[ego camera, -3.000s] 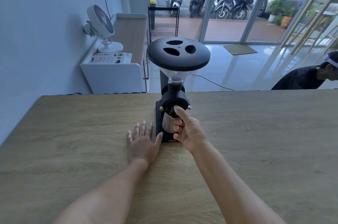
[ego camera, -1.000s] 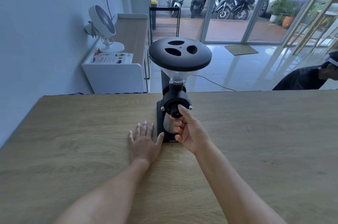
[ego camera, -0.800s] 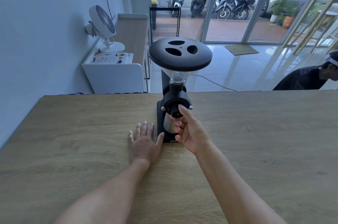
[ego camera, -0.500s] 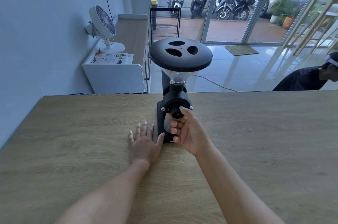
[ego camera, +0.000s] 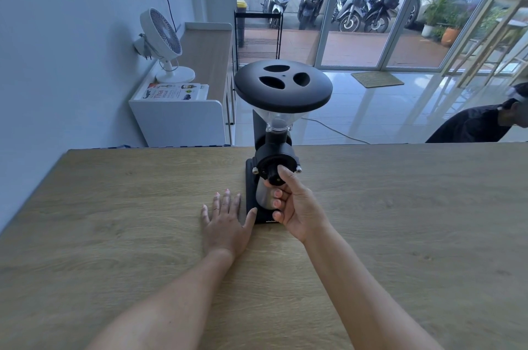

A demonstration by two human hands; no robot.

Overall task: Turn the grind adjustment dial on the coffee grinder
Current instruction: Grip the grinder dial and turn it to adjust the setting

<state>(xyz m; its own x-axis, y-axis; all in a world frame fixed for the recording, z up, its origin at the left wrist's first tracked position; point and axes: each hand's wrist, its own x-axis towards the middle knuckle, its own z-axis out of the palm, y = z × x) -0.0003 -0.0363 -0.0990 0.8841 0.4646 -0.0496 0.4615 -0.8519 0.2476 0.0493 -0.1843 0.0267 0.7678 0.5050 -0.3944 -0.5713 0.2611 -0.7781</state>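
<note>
The left hand (ego camera: 225,224) is lying flat and open on the wooden table (ego camera: 114,221), its thumb touching the grinder base. The right hand (ego camera: 297,206) is pinching the grind adjustment dial (ego camera: 273,175) with thumb and forefinger, on the front of the coffee grinder (ego camera: 274,126) standing mid-table.

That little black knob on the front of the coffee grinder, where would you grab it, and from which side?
Probably by its round rim, pinched between thumb and fingertips. The grind adjustment dial faces the person, so coming straight at it from the front suits a twist, as the right hand does. The left hand lies flat on the table, thumb touching the grinder's base.
</note>
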